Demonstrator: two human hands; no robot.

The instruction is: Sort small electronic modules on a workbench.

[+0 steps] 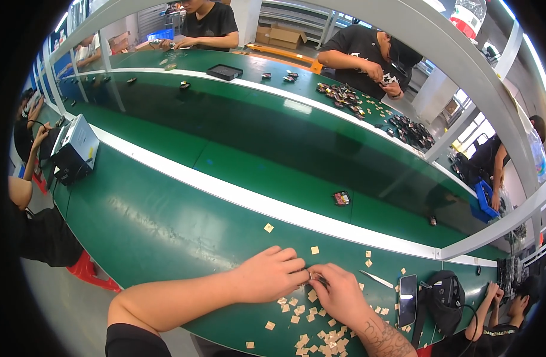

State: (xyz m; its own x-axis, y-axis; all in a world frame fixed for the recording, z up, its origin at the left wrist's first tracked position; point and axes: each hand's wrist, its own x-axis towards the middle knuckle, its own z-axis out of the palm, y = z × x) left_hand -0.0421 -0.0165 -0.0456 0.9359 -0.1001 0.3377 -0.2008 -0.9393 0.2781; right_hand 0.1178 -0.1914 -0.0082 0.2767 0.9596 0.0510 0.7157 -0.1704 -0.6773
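Over the near edge of the green bench [166, 214], my left hand [271, 275] and my right hand [339, 290] meet fingertip to fingertip. Both are closed around a small dark piece [311, 276], mostly covered by the fingers, so its kind does not show. Many small tan square pieces [329, 342] lie scattered and heaped below and around my right hand. Beyond that hand rest white pointed tweezers [377, 279]. A dark-screened phone [407, 300] lies on the bench farther right.
A black bag [446, 302] sits beside the phone. Past a white rail [189, 180], a green conveyor belt carries a small black part [341, 198]. A grey box-shaped device [76, 149] stands at left. Across the belt, people handle piles of black parts [411, 132]. Metal frame posts arch overhead.
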